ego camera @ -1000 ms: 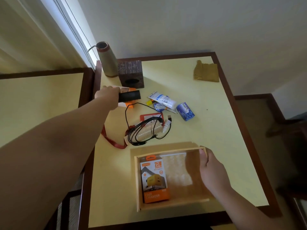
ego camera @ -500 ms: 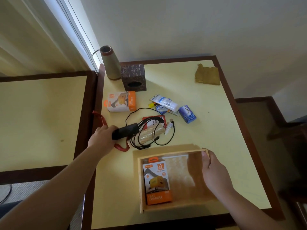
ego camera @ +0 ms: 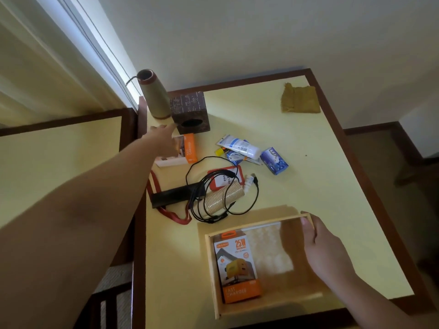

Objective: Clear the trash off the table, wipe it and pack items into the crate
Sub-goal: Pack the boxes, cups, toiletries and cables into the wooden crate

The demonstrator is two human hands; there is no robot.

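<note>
A wooden crate stands at the table's near edge with an orange charger box lying inside. My right hand grips the crate's far right corner. My left hand reaches out with straight fingers over a second orange and white charger box, next to the dark carved box. A black bar-shaped device lies on the table at the left of a tangle of black cable, a ribbed beige coil and a red card holder with a red lanyard.
A white tube, a small blue box and a yellow item lie mid-table. A folded brown cloth sits at the far right corner. A tapered vase stands at the far left corner. A second table adjoins on the left.
My left hand carried the black device toward me, set it down beside the cables, then reached out again to the far charger box. My right hand stayed on the crate.
</note>
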